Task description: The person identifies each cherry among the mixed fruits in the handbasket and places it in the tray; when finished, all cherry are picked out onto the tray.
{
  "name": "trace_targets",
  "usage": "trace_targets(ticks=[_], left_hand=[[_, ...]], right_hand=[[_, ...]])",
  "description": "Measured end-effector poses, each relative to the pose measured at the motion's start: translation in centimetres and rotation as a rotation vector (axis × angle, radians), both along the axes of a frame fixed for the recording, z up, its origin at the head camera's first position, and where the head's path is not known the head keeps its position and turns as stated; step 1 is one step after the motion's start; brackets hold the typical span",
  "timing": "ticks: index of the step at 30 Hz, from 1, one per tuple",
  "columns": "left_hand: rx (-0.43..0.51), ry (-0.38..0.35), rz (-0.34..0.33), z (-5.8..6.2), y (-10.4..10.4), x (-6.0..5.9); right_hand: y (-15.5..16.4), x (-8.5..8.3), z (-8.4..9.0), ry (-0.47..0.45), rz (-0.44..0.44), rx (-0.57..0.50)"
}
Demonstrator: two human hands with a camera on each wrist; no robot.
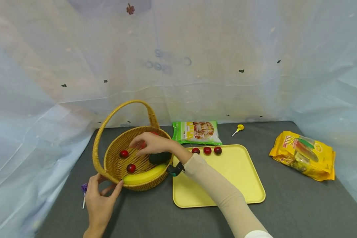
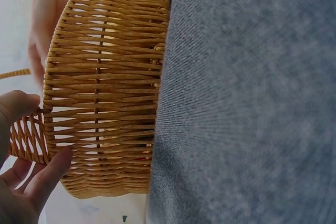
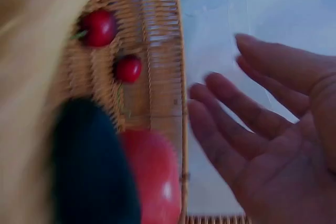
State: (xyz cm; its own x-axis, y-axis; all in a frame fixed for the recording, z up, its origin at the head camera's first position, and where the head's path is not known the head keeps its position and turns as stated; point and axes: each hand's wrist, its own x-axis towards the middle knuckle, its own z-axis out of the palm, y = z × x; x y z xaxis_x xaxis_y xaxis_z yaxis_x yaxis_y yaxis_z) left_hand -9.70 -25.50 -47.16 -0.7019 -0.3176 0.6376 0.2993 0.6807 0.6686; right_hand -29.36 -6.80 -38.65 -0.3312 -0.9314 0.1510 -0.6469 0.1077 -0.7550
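Note:
A wicker basket (image 1: 105,162) with a tall handle stands on the dark table. In it lie a banana (image 1: 144,177), a dark avocado (image 1: 159,157), two cherries (image 1: 124,153) and a larger red fruit (image 3: 155,177). My right hand (image 1: 147,143) hovers over the basket's inside, fingers spread and palm bare (image 3: 273,145), holding nothing. The red fruit and the avocado (image 3: 92,166) lie just beside it. My left hand (image 1: 99,201) holds the basket's near rim between thumb and fingers (image 2: 50,169), against the woven wall (image 2: 105,77).
A yellow tray (image 1: 226,185) sits right of the basket with three cherries (image 1: 207,150) along its far edge. Behind it lie a green snack packet (image 1: 196,132) and a yellow lollipop (image 1: 239,128). A yellow packet (image 1: 303,155) is at far right, and a purple lollipop (image 1: 84,190) by my left hand.

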Motion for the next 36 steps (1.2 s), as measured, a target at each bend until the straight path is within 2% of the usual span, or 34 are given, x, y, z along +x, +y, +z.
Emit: trace_targets(ticks=[4, 8, 11, 17, 27, 36], left_hand=[[0.003, 0.001, -0.004, -0.1, -0.2, 0.0], [0.013, -0.008, 0.001, -0.1, -0.2, 0.1], [0.018, -0.015, -0.002, 0.0, -0.1, 0.1], [0.005, -0.011, -0.013, 0.2, 0.0, 0.0], [0.01, -0.007, -0.012, 0.0, 0.0, 0.0], [0.012, -0.008, -0.013, 0.1, 0.0, 0.1]], right_hand=[[-3.1, -0.3, 0.1, -0.044, 0.088, 0.077], [-4.9, -0.9, -0.6, -0.141, 0.134, 0.134], [-5.6, -1.3, -1.5, -0.203, 0.123, 0.166], [-6.4, -1.2, -2.8, -0.238, 0.123, 0.244], [-6.5, -0.7, -3.3, -0.335, 0.097, 0.402], [-6.6, -0.5, -3.5, -0.314, 0.121, 0.473]])
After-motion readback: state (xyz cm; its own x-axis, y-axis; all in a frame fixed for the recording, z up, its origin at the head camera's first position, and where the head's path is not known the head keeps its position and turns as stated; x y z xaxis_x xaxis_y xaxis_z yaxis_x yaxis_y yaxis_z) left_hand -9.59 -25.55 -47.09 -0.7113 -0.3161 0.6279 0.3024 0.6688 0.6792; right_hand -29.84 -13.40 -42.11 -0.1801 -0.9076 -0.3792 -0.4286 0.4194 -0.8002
